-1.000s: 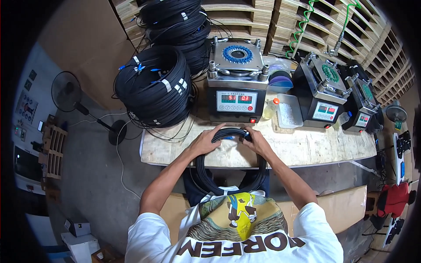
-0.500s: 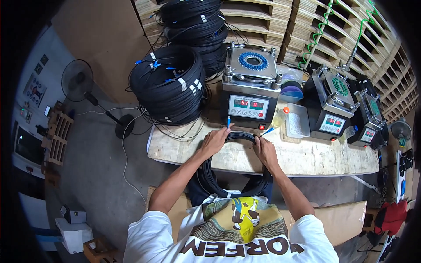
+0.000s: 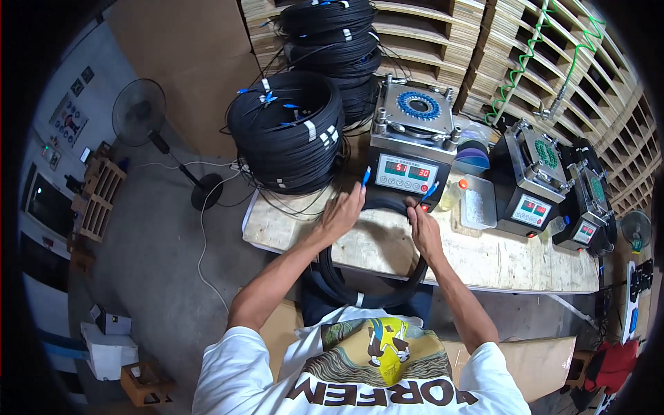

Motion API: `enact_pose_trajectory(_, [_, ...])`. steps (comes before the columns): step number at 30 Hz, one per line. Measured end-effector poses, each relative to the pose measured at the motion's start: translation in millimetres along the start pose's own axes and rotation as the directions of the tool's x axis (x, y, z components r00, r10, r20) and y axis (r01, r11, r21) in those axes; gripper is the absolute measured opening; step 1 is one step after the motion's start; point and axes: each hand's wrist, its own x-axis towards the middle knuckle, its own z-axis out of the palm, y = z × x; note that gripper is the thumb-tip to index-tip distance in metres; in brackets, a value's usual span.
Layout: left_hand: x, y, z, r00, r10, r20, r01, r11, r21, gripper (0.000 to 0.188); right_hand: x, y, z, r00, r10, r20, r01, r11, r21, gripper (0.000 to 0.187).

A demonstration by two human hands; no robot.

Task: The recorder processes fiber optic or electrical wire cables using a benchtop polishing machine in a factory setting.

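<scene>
A coil of black cable [image 3: 386,300] hangs over the table's front edge, its upper part between my hands and its lower part near my lap. My left hand [image 3: 343,213] is closed on one cable end, whose blue connector [image 3: 366,177] points up past my fingers. Closed at the coil's upper right, my right hand [image 3: 426,232] pinches the other cable end. Its blue connector [image 3: 430,191] sticks up in front of a polishing machine [image 3: 408,149]. That machine has a lit display panel and a ring of blue holders on its top plate.
Stacked black cable coils [image 3: 285,155] stand left of the machine. To the right are a clear plastic tray [image 3: 478,202], a small bottle with an orange cap [image 3: 454,194], and further machines with green rings [image 3: 522,180]. A standing fan [image 3: 142,114] is at far left.
The whole view has shifted, moving the table and machines rightward in it. Both connectors now sit higher against the machine's front, and the digits on its display have changed. Both hands keep their grips.
</scene>
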Motion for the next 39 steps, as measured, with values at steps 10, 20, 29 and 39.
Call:
enact_pose_trajectory(10, [72,3,-228,0.897,0.194,-0.397,-0.086,0.958,0.273,0.037,159,-185,-60,0.881,-0.448,-0.151,0.463,0.883,0.084,0.032])
enact_pose_trajectory(20, [215,-113,-335,0.982,-0.139,-0.126,0.137,0.99,-0.025,0.042,399,-240,7,0.837,-0.543,0.063,0.539,0.839,0.07,0.053])
enact_pose_trajectory(29, [273,-207,-317,0.959,-0.282,-0.02,0.281,0.958,-0.049,0.046,478,-216,84,0.862,-0.485,0.147,0.483,0.874,0.05,0.054])
enact_pose_trajectory(39, [276,-250,-266,0.956,-0.109,-0.273,0.202,0.918,0.342,0.045,479,-186,115,0.863,-0.483,0.146,0.505,0.826,-0.249,0.051])
